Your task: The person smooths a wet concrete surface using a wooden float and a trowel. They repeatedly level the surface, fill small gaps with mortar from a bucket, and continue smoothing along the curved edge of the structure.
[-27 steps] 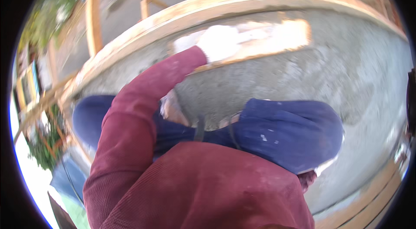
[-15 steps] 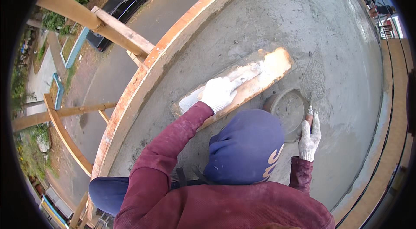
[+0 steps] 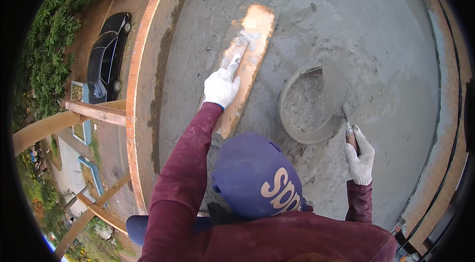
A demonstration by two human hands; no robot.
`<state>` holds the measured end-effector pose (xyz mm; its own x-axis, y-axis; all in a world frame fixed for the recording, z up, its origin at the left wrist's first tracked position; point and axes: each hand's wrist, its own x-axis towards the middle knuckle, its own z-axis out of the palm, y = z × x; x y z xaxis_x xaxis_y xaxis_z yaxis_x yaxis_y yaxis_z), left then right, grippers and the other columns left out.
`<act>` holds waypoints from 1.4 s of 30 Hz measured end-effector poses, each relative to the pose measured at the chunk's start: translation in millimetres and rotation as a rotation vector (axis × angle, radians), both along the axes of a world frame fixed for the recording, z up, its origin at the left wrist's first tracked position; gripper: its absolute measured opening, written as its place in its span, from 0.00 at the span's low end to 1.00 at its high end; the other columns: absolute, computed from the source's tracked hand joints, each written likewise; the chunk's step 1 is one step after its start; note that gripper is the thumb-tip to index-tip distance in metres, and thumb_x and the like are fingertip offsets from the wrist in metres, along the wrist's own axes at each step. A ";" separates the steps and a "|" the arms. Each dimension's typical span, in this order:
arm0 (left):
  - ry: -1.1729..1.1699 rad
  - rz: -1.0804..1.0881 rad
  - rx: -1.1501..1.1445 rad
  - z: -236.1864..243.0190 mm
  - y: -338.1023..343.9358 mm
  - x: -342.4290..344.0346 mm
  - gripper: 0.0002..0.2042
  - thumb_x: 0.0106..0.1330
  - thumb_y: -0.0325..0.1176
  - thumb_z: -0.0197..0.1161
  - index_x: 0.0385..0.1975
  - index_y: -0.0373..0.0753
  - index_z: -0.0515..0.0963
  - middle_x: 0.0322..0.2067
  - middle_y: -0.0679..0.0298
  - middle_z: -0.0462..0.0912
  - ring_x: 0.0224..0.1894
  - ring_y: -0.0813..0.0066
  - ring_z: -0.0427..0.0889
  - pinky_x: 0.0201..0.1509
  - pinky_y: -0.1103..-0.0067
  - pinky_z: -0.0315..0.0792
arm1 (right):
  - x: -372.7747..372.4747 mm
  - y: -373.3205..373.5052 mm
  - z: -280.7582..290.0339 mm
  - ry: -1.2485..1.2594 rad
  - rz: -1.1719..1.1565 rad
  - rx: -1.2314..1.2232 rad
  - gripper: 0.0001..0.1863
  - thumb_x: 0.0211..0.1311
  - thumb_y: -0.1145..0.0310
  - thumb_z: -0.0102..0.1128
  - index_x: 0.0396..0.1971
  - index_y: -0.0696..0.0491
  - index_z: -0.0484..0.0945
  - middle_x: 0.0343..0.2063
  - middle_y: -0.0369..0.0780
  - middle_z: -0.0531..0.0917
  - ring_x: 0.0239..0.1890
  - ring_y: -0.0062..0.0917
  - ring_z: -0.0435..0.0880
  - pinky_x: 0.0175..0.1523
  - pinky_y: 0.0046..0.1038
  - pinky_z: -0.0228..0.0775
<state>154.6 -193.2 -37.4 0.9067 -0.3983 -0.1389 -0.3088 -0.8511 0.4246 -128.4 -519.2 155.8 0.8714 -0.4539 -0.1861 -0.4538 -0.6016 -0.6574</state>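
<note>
My left hand, in a white knit glove, is closed round the handle of a long wooden float lying on the wet grey cement. Its far end looks bare, with cement smears about the handle. To the right, my gloved right hand grips the wooden handle of a trowel. Wet mortar coats the trowel's blade, which overlaps the right rim of a round pan. Grey mortar lies inside the pan, which rests on the cement between my hands.
My bent knee in blue cloth is close in front. A wooden edge board runs along the left, with timber poles beyond it. Below are a black car and trees. Dark cables run along the right border.
The view has turned. The float now points farther away from me, with my left hand still on it. The trowel's blade has come from beside the pan to over its rim.
</note>
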 end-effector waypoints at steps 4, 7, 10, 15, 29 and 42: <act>0.086 -0.037 -0.033 29.6 7.0 -24.7 0.33 0.68 0.45 0.63 0.75 0.56 0.68 0.37 0.53 0.85 0.43 0.53 0.86 0.51 0.61 0.79 | 14.3 -2.2 62.3 0.147 0.055 -0.028 0.25 0.61 0.73 0.70 0.58 0.67 0.81 0.46 0.52 0.90 0.47 0.37 0.91 0.56 0.31 0.79; 0.116 0.077 -0.099 75.3 49.9 -16.5 0.35 0.67 0.47 0.64 0.76 0.52 0.68 0.45 0.52 0.87 0.48 0.55 0.87 0.57 0.66 0.78 | 33.2 9.2 91.9 0.325 0.114 -0.105 0.22 0.63 0.69 0.67 0.57 0.61 0.83 0.43 0.56 0.88 0.46 0.42 0.91 0.52 0.33 0.80; 0.006 0.177 -0.184 130.4 87.4 0.0 0.38 0.66 0.44 0.66 0.78 0.52 0.64 0.42 0.53 0.87 0.46 0.55 0.87 0.53 0.66 0.79 | 36.9 12.7 69.7 0.389 0.224 -0.321 0.21 0.66 0.64 0.63 0.56 0.59 0.83 0.44 0.57 0.88 0.47 0.47 0.90 0.53 0.40 0.80; 0.028 0.445 -0.313 235.9 130.2 -15.3 0.45 0.69 0.43 0.69 0.82 0.43 0.50 0.73 0.49 0.70 0.68 0.53 0.78 0.70 0.70 0.72 | 31.9 14.4 -15.2 0.347 0.077 -0.161 0.24 0.66 0.59 0.62 0.57 0.56 0.84 0.45 0.55 0.88 0.51 0.48 0.87 0.57 0.43 0.78; 0.280 0.869 -0.803 372.3 137.6 -32.3 0.46 0.75 0.34 0.65 0.82 0.31 0.39 0.82 0.51 0.46 0.81 0.61 0.53 0.82 0.72 0.50 | -73.4 158.4 139.3 0.435 -0.163 0.118 0.24 0.67 0.55 0.63 0.56 0.57 0.83 0.53 0.52 0.86 0.59 0.47 0.83 0.65 0.43 0.72; 0.252 0.623 -0.479 512.4 185.9 95.1 0.45 0.73 0.35 0.66 0.82 0.33 0.43 0.81 0.52 0.52 0.80 0.62 0.57 0.80 0.73 0.56 | -23.6 56.3 107.2 0.709 -0.273 0.069 0.21 0.61 0.56 0.63 0.49 0.53 0.85 0.42 0.56 0.88 0.51 0.52 0.87 0.56 0.49 0.77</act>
<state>249.7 -7.3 475.0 0.9455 0.0993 -0.3103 0.3126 -0.5444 0.7784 -152.0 -462.9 263.0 0.3908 -0.6032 -0.6953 -0.9083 -0.3754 -0.1848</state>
